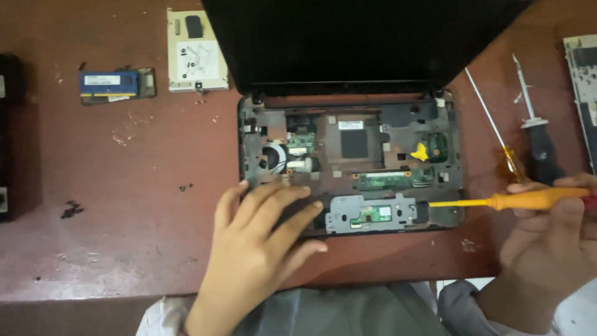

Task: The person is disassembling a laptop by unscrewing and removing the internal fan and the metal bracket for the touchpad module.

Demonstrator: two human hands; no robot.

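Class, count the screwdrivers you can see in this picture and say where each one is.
3. An orange-handled screwdriver is in the right hand, tip at the opened laptop. A thin amber-handled one and a black-handled one lie on the table beside it. Others may lie out of frame.

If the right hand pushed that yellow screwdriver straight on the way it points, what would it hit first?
Probably the metal bracket at the laptop's front edge; the screwdriver in the right hand points left at it.
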